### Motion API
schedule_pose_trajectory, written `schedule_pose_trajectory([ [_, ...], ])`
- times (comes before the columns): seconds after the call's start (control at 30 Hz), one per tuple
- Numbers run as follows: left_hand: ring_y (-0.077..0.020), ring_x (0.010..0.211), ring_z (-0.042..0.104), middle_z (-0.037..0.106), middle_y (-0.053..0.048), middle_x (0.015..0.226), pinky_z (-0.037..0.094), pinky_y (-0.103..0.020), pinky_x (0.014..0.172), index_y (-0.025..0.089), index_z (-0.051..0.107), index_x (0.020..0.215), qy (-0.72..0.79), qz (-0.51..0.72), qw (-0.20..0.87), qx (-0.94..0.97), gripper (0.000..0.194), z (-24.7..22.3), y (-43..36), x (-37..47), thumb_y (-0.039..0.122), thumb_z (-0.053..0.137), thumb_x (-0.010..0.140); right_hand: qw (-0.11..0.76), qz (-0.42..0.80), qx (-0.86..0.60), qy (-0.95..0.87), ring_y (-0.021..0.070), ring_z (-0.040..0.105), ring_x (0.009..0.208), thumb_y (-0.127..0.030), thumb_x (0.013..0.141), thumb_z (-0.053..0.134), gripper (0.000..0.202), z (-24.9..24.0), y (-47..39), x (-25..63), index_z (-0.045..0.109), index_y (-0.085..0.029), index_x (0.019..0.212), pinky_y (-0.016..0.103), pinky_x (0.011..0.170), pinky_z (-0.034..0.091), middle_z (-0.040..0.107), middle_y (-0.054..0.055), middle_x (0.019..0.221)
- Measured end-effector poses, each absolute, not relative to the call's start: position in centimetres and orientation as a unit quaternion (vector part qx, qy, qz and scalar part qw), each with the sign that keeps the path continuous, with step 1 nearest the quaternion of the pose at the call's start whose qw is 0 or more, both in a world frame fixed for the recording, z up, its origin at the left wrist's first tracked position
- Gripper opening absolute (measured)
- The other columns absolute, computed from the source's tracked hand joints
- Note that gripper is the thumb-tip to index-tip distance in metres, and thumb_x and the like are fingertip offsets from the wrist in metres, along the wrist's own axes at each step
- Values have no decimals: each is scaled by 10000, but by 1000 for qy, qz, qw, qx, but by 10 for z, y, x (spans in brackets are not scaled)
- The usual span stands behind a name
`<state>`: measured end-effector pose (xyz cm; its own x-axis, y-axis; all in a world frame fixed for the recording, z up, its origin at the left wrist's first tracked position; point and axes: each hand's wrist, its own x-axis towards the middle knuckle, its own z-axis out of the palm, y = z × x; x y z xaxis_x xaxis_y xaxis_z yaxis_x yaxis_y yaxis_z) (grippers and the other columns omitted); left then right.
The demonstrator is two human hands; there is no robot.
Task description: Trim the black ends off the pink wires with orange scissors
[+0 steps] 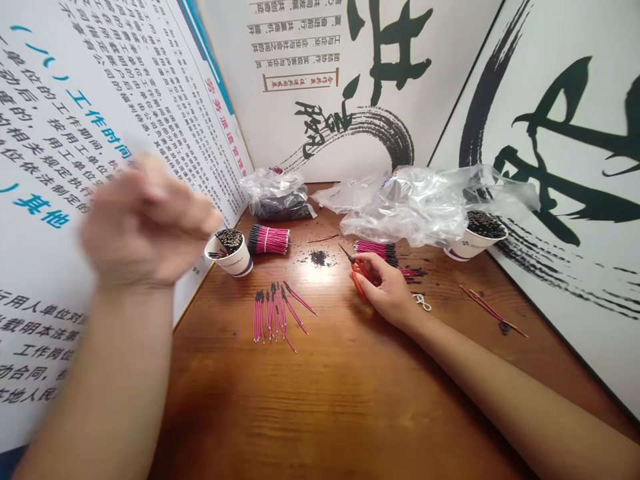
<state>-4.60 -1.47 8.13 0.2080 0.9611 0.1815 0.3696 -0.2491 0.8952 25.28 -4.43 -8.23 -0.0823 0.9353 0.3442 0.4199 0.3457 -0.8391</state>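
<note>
My right hand (383, 283) is wrapped round the orange-red handles of small scissors (359, 268), whose pointed blades face the far left. Raised on the left side, blurred by motion, my left hand (145, 223) is closed like a fist; whatever its fingers may hold is hidden. Just beyond that hand stands a paper cup (237, 260) filled with small dark pieces. Several loose pink wires (275, 310) with black ends lie spread on the table left of the scissors. Dark crumbs (320, 258) are scattered beyond the blade tips.
A tied bundle of pink wires (269, 240) lies beside the left cup, and another bundle (375, 251) behind my right hand. Clear plastic bags (410, 203) sit at the back. A second cup (467, 247), white string (423, 302) and long wires (493, 311) lie rightward. Printed panels (320, 140) enclose the table.
</note>
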Motion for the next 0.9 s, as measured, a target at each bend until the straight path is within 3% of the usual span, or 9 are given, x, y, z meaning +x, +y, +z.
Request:
schedule_pose_trajectory([
  [0.07,-11,551,397,469,54,616,324,-183,610,121,526,748,458,386,373,708,356,54,-9,-28,297,290,948,465,271,-495,-682,166,599,770,-309,896,564,268,-83,-44,254,586,-214,1145,280,715,462,649,27,906],
  [0.1,-38,516,367,438,61,568,312,-189,552,152,473,688,450,354,377,728,240,37,-8,-18,314,489,864,464,264,-494,-686,169,598,785,-307,895,565,268,-83,-45,254,584,-216,1146,283,724,462,649,30,923],
  [0.13,-62,543,387,457,44,594,317,-205,543,158,469,672,458,306,355,755,236,20,-8,-9,314,514,843,460,256,-494,-692,170,592,785,-306,894,568,261,-83,-45,254,582,-217,1139,283,723,458,645,29,921],
  [0.27,-105,591,427,504,21,630,324,-240,566,165,483,689,457,198,253,830,208,-30,-23,14,263,467,872,437,235,-490,-717,159,554,724,-295,881,588,207,-80,-49,252,564,-225,1075,272,665,436,619,11,837],
  [0.4,-154,767,543,629,-22,809,391,-269,694,177,585,820,440,182,198,857,172,-45,-41,16,267,469,910,418,233,-462,-746,162,570,739,-215,850,599,174,-78,-53,248,560,-237,1018,269,653,434,634,12,840],
  [0.57,-158,783,564,643,-28,822,411,-270,710,175,597,834,447,204,232,839,249,-48,-49,13,324,441,958,413,255,-434,-759,155,570,736,-149,819,587,219,-79,-55,245,559,-232,1019,266,633,433,638,20,866],
  [0.9,-145,732,555,647,-15,771,397,-257,675,174,611,822,441,224,271,826,255,-51,-47,12,330,461,957,440,393,-407,-697,136,550,712,-218,845,592,135,-75,-56,240,542,-231,969,250,630,450,587,-4,810],
])
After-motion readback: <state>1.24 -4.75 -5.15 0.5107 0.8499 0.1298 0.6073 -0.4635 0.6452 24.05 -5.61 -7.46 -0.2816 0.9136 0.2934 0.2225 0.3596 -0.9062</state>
